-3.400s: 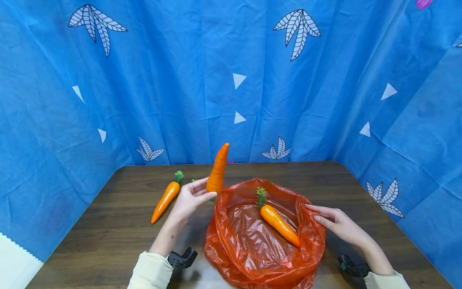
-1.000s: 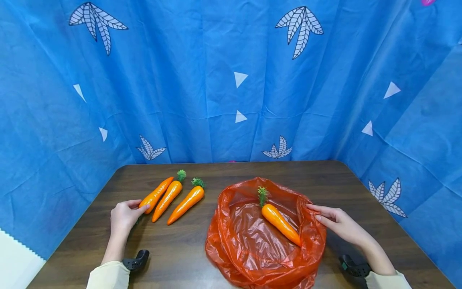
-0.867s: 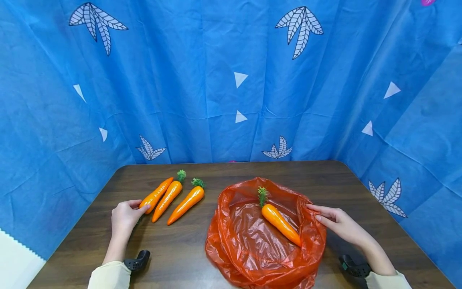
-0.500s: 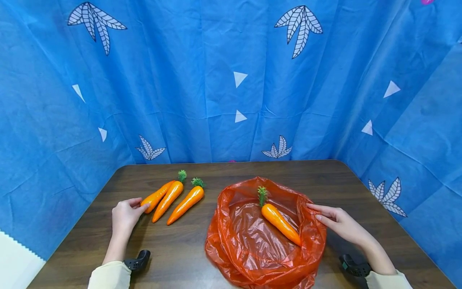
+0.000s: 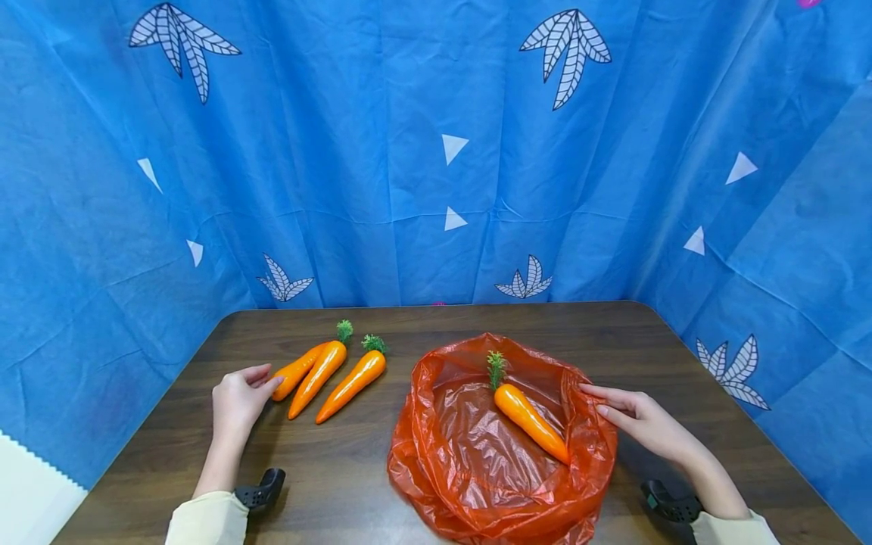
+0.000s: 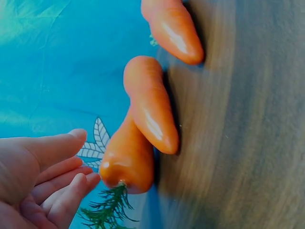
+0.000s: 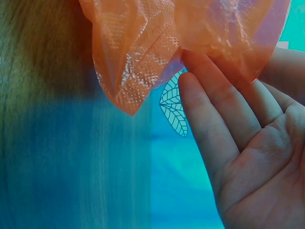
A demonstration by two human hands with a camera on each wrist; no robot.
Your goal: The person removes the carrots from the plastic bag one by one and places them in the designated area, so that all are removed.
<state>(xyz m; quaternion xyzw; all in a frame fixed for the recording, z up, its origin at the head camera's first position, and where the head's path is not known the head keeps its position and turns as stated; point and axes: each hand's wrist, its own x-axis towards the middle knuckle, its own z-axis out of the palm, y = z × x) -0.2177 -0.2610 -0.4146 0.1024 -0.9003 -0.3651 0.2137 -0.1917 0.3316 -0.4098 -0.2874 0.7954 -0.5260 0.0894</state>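
Note:
Three orange carrots with feathery green tops lie side by side on the left of the table: a left carrot (image 5: 297,370), a middle carrot (image 5: 318,378) and a right carrot (image 5: 352,386). My left hand (image 5: 237,399) is at the thick end of the left carrot, whose green top it hides in the head view. In the left wrist view, loosely bent fingers (image 6: 62,183) appear just apart from that carrot (image 6: 127,160). Another carrot (image 5: 531,422) lies inside a red plastic bag (image 5: 436,484), which stands with its mouth wide. My right hand (image 5: 643,424) pinches the bag's right rim.
The dark wooden table (image 5: 341,469) reaches back to a blue curtain (image 5: 409,151) printed with white leaves and triangles. A black wrist camera (image 5: 261,488) sits on the left wrist, and another wrist camera (image 5: 671,503) on the right.
The carrot my left hand held up beside the bag now lies leftmost, against the middle one. Over the last second it shifted slightly and the fingers came off it. My right hand stayed put.

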